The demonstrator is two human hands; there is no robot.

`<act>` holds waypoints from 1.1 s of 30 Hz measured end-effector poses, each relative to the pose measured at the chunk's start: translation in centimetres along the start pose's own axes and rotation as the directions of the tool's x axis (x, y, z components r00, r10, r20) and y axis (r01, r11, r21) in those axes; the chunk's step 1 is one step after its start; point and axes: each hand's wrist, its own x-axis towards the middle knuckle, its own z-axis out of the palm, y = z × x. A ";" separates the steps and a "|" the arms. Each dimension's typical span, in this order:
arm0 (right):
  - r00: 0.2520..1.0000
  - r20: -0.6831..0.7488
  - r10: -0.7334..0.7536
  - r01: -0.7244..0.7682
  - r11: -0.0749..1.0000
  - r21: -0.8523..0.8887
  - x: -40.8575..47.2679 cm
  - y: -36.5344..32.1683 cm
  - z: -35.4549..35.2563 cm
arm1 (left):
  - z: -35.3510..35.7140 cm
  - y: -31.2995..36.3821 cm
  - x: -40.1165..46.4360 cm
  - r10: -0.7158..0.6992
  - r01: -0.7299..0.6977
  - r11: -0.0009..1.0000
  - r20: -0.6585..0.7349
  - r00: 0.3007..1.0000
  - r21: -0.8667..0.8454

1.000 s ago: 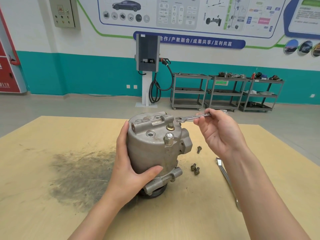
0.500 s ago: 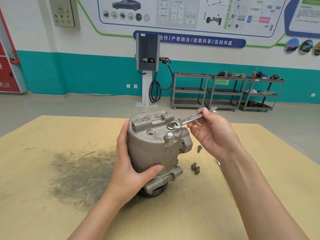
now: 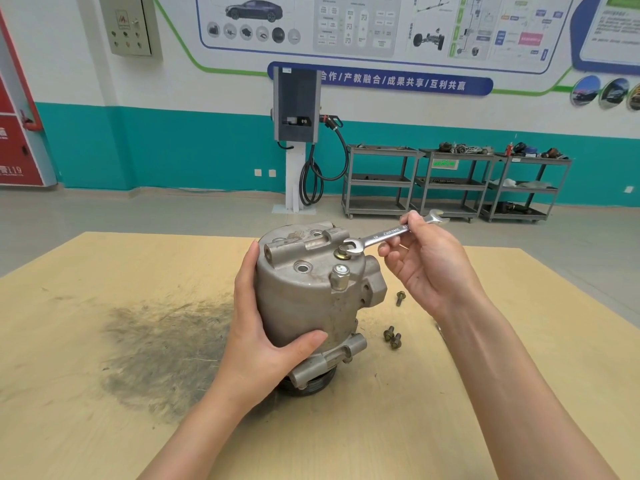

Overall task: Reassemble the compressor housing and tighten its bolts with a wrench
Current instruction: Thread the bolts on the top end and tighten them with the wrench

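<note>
Head view centre: the left hand point(image 3: 270, 341) wraps the upright compressor housing point(image 3: 311, 292) to steady it, while the right hand point(image 3: 429, 265) pinches the wrench point(image 3: 384, 235), its open end seated on a top bolt point(image 3: 343, 252) for turning.

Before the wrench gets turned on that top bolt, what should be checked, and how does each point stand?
1. Wrench open end around the top bolt: ok.
2. Right hand holds the wrench shaft: ok.
3. Left hand grips the compressor housing: ok.
4. Housing upright on the table: ok.
5. Bolt threaded straight: cannot tell.
6. Loose bolts clear of the swing: ok.
</note>
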 end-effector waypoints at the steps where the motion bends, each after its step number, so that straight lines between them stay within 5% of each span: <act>1: 1.000 -0.005 0.002 -0.002 1.000 -0.005 0.0 0.0 0.0 | 0.0 0.0 0.0 0.000 0.000 1.000 0.001 1.000 -0.001; 11: 0.993 -0.116 0.016 -0.025 0.997 -0.078 0.0 0.0 -0.1 | 0.0 0.0 0.0 -0.004 0.004 1.000 0.000 1.000 0.005; 18: 0.978 -0.114 -0.177 0.159 0.976 -0.151 0.0 0.5 -0.1 | 0.0 0.0 -0.1 -0.007 0.007 1.000 -0.004 1.000 0.009; 26: 0.972 -0.087 -0.217 0.217 0.976 -0.016 0.0 2.1 0.4 | 0.1 0.1 -0.1 -0.001 0.001 1.000 -0.006 1.000 0.006; 33: 0.868 -0.187 -0.460 0.469 0.883 0.009 -0.9 4.4 1.2 | 0.1 0.1 -0.1 0.000 0.000 1.000 -0.009 1.000 0.009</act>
